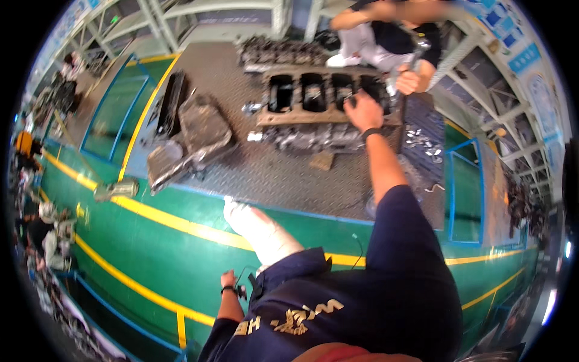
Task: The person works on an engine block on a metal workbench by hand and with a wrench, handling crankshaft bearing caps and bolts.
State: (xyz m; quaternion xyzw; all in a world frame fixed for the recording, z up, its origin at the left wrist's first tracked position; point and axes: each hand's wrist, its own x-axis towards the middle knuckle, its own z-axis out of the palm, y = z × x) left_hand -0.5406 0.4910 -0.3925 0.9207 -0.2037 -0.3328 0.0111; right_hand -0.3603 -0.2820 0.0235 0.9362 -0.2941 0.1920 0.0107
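Note:
A metal engine block (262, 114) with several large open bores lies on a workbench (271, 181) with a patterned metal top. My right hand (366, 113) reaches across to the block, fingers apart and bent down at the edge of a bore on its right half. What the fingertips touch inside is hidden. My left hand (228, 279) hangs low beside my body, away from the bench, its fingers curled in with nothing visible in them. A dark band with a small device (242, 292) sits on that wrist.
A cylinder head (283, 53) lies behind the block. To the left are an oil pan (205, 123) and a long black part (172, 102). Small metal parts (424, 145) lie on a dark mat at right. Opposite, a co-worker's hand (408, 81) is near the block's right end.

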